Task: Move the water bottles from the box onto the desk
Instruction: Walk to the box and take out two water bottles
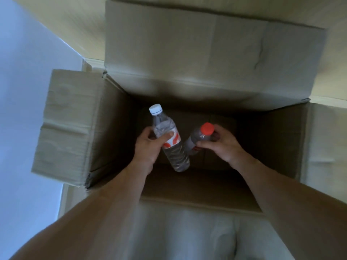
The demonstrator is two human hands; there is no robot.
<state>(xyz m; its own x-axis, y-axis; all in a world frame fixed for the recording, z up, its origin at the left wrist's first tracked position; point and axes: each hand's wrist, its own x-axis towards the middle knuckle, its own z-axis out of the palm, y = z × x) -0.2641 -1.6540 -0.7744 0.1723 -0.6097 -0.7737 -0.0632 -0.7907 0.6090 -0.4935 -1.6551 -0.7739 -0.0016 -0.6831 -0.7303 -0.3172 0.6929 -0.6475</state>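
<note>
Pale yellow floor (56, 25); bluish-white wall (24, 91) at left; dim light.

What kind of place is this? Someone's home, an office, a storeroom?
Hard to say for sure; probably an ordinary room in a home or office. A large open cardboard box stands on a pale floor beside a white wall, and a person is lifting two water bottles out of it.

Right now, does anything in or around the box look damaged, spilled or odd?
No spill shows. The box's far flap has a crease, plain wear. Both caps are on: the left hand holds the white-capped bottle, the right hand the red-capped bottle.
</note>
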